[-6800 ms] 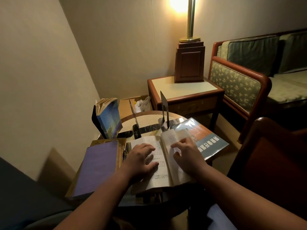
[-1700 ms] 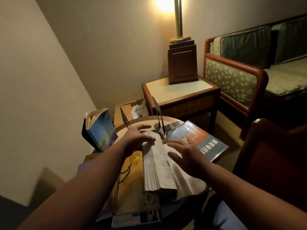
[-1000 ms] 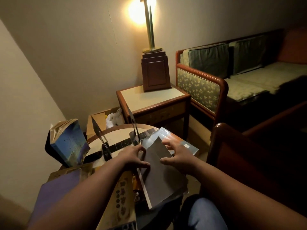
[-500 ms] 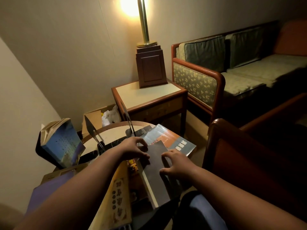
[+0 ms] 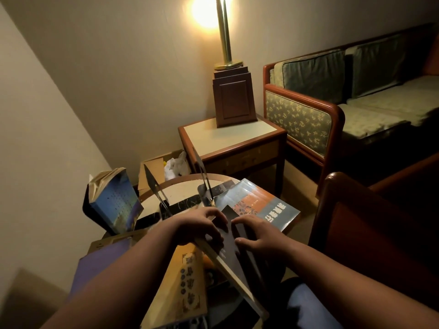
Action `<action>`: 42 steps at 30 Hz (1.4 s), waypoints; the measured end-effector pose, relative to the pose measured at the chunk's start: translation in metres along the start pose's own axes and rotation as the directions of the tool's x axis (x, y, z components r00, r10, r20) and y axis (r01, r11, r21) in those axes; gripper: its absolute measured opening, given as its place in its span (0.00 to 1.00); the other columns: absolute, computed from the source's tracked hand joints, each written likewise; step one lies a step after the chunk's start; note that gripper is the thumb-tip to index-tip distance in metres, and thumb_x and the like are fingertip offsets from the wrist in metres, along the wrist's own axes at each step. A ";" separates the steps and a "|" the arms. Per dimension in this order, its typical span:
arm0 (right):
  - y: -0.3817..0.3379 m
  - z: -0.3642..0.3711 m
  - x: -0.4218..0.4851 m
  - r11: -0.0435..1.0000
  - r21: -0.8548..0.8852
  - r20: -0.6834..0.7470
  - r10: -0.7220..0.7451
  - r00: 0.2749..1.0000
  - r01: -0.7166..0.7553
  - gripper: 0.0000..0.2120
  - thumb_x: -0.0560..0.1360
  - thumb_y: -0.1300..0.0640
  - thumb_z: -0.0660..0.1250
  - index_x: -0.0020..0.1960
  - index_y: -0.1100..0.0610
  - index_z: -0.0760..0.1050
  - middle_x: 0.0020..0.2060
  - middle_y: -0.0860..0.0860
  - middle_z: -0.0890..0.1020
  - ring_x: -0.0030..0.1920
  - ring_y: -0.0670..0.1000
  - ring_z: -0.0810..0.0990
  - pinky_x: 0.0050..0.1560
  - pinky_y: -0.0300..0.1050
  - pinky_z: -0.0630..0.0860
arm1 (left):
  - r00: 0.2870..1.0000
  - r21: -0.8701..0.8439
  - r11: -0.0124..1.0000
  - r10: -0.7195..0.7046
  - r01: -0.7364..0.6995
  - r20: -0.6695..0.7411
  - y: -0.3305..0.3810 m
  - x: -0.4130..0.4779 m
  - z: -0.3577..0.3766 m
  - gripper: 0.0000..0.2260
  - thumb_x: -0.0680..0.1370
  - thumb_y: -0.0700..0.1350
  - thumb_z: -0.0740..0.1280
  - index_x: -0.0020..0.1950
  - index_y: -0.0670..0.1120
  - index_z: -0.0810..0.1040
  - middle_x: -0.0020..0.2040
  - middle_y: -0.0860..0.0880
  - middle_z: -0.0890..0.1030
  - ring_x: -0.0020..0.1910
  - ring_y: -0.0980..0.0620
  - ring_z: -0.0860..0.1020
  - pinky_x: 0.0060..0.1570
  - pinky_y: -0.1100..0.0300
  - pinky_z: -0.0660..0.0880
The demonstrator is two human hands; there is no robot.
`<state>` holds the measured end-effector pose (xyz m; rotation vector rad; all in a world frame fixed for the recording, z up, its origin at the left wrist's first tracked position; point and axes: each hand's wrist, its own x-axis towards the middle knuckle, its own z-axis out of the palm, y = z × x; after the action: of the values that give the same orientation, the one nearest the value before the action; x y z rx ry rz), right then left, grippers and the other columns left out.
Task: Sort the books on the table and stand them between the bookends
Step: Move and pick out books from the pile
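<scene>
Dark book (image 5: 231,257), gripped between left hand (image 5: 202,225) and right hand (image 5: 260,235) just short of the bookend (image 5: 202,178), could clip and topple it.

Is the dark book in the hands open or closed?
Closed. The dark book shows only cover and page edges; left hand and right hand grip it.
</scene>
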<state>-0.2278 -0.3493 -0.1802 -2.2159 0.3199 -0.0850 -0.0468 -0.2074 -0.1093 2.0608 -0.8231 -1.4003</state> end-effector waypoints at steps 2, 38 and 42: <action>-0.003 0.000 0.006 0.995 0.101 -0.041 0.001 0.999 0.003 0.22 0.77 0.40 0.63 0.71 0.40 0.69 0.67 0.45 0.75 0.65 0.47 0.73 0.64 0.51 0.75 | 0.997 0.005 0.999 0.050 -0.050 -0.061 -0.001 -0.012 0.001 0.23 0.66 0.36 0.77 0.58 0.53 0.79 0.63 0.45 0.74 0.57 0.43 0.80 0.53 0.45 0.81; 0.016 0.039 0.042 0.707 -0.697 0.068 0.234 0.970 -0.122 0.64 0.47 0.25 0.10 0.79 0.37 0.45 0.80 0.50 0.39 0.79 0.57 0.38 0.74 0.66 0.36 | 0.615 0.007 0.987 0.105 -0.160 -0.782 -0.034 -0.219 -0.203 0.24 0.70 0.28 0.71 0.63 0.47 0.77 0.56 0.44 0.77 0.45 0.43 0.78 0.37 0.55 0.80; 0.023 0.041 0.042 0.713 -0.694 0.061 0.195 0.979 -0.098 0.60 0.51 0.25 0.11 0.79 0.38 0.42 0.79 0.50 0.37 0.76 0.53 0.33 0.74 0.65 0.36 | 0.564 0.020 0.991 0.090 -0.130 -0.821 -0.050 -0.207 -0.221 0.23 0.70 0.29 0.70 0.60 0.50 0.79 0.57 0.46 0.79 0.43 0.43 0.79 0.39 0.53 0.80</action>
<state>-0.1845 -0.3422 -0.2255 -2.9110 0.5183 0.3239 0.1115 -0.0063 0.0601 2.2242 -0.4672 -0.2400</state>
